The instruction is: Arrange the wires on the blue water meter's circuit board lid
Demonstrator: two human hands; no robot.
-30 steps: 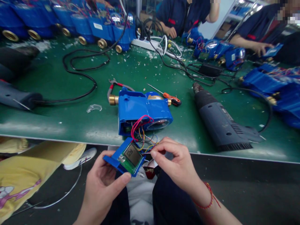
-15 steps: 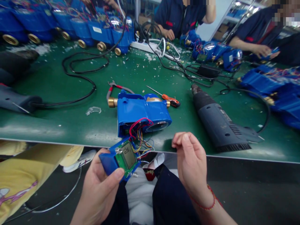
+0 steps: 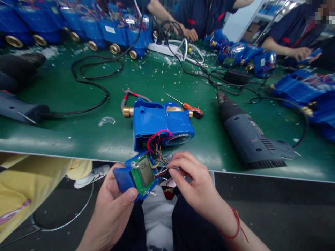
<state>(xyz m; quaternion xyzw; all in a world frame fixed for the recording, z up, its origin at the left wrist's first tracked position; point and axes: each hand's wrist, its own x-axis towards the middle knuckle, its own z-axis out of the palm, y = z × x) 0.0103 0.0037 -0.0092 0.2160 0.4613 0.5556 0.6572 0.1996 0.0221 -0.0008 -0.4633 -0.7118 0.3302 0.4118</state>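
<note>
My left hand (image 3: 113, 205) is closed around a blue meter cover with a green circuit board (image 3: 135, 176) and a small LCD screen (image 3: 145, 170). Thumb and index finger of my right hand (image 3: 195, 177) come together on thin coloured wires (image 3: 160, 171) at the board's right side; the exact contact is partly hidden. Those wires and red ones run up into the open housing of a blue water meter (image 3: 159, 122), which lies on its side at the table's front edge. Its brass pipe end (image 3: 127, 112) points left.
Pliers (image 3: 128, 93) and an orange screwdriver (image 3: 193, 109) lie behind the meter. A heat gun (image 3: 251, 139) rests to the right, another (image 3: 18, 108) to the left. A clear plastic piece (image 3: 106, 121) lies nearby. Several blue meters (image 3: 112, 33), cables and co-workers are beyond.
My right hand has moved left, from beside the table edge to the wires by the board. My left hand still holds the cover. A co-worker's arm now reaches in at the back.
</note>
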